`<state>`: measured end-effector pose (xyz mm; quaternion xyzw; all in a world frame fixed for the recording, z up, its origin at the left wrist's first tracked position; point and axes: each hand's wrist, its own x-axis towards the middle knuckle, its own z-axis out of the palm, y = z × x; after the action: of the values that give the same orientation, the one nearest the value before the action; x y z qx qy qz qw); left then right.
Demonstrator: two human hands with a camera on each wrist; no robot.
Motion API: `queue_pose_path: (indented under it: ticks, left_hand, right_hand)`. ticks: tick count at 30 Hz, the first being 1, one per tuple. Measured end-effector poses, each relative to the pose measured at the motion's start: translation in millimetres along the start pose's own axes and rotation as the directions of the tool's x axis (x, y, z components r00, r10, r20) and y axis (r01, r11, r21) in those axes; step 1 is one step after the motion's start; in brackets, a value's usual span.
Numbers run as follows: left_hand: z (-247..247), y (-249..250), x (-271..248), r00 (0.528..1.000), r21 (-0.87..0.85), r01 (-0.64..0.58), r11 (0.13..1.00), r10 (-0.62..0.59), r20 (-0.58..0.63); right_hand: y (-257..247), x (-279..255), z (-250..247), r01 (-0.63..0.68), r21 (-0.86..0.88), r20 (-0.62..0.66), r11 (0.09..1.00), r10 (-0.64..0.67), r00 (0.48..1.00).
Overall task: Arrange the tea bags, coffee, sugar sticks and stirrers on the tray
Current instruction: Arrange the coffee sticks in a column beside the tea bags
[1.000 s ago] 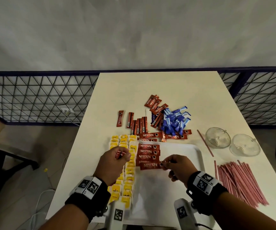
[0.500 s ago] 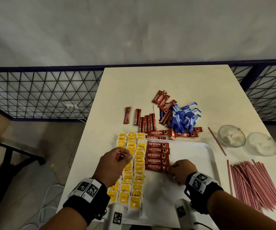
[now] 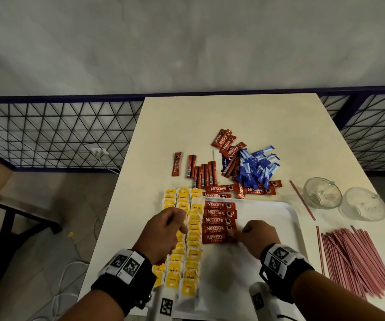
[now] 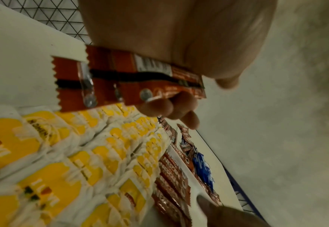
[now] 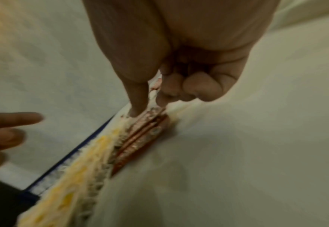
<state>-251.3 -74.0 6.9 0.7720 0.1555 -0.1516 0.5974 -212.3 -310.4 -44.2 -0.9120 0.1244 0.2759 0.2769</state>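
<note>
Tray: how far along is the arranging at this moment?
Done: yellow tea bags in rows on the tray, five coffee sachets beside them. In hand: right hand pinches the nearest sachet's end; left hand holds spare sachets. Left: loose coffee, blue sugar sticks, stirrers, all on the table.

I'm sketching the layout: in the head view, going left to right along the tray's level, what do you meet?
Tea bags → row of coffee sachets → right hand → bare tray → pink stirrers.
</note>
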Motion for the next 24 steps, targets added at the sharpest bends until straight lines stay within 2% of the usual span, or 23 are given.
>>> queue_pose_path:
  ticks: [2, 3, 6, 8, 10, 12, 13, 15, 17, 19, 21, 24]
  left_hand:
    - [3.5, 4.8, -0.2, 0.992, -0.169, 0.075, 0.983, -0.056, 0.110]
    - [6.4, 7.3, 0.3, 0.985, -0.207, 0.111, 0.972, -0.079, 0.156]
    - [20.1, 17.9, 3.1, 0.966, -0.193, 0.154, 0.969, -0.106, 0.237]
    - [29.0, 27.7, 1.8, 0.956, -0.173, 0.155, 0.973, -0.103, 0.274]
    - [31.2, 31.2, 1.3, 0.963, -0.074, 0.076, 0.994, -0.055, 0.263]
    - [27.4, 28.6, 0.6, 0.964, 0.087, -0.018, 0.996, -0.006, 0.265]
    - [25.2, 26.3, -0.9, 0.963, 0.113, -0.038, 0.993, 0.006, 0.270]
    - [20.9, 22.0, -4.6, 0.966, 0.051, 0.007, 0.999, -0.020, 0.258]
    - [20.7, 21.3, -8.6, 0.976, -0.116, 0.047, 0.992, -0.021, 0.218]
    - [24.3, 22.1, -8.5, 0.992, -0.141, -0.021, 0.990, 0.038, 0.121]
    - [30.4, 25.7, -9.3, 0.992, -0.073, -0.124, 0.990, 0.126, 0.025]
    - [40.1, 30.5, -12.8, 0.979, -0.057, -0.198, 0.978, 0.195, -0.058]
  right_hand:
    - [-15.4, -10.9, -4.0, 0.176, 0.057, -0.031, 0.983, -0.175, 0.984]
    - [-26.9, -18.6, -6.8, 0.281, 0.115, -0.018, 0.953, -0.281, 0.960]
    - [-59.8, -37.3, -12.6, 0.478, 0.248, 0.050, 0.842, -0.504, 0.862]
    - [-68.7, -40.5, -16.5, 0.523, 0.263, 0.047, 0.811, -0.552, 0.832]
    - [-67.3, -38.0, -19.5, 0.516, 0.273, -0.001, 0.812, -0.536, 0.844]
    - [-60.2, -33.0, -22.0, 0.487, 0.333, -0.060, 0.807, -0.498, 0.865]
    - [-55.9, -31.9, -25.2, 0.471, 0.377, -0.080, 0.798, -0.479, 0.874]
    - [-49.9, -30.0, -30.8, 0.406, 0.505, -0.082, 0.762, -0.426, 0.901]
    - [-45.7, -32.1, -38.1, 0.318, 0.653, -0.055, 0.688, -0.376, 0.925]
    - [-43.3, -35.5, -44.6, 0.247, 0.774, -0.024, 0.583, -0.363, 0.931]
    - [-41.5, -38.8, -49.2, 0.192, 0.838, 0.008, 0.510, -0.363, 0.932]
    - [-35.1, -40.1, -54.0, 0.177, 0.839, 0.022, 0.515, -0.356, 0.934]
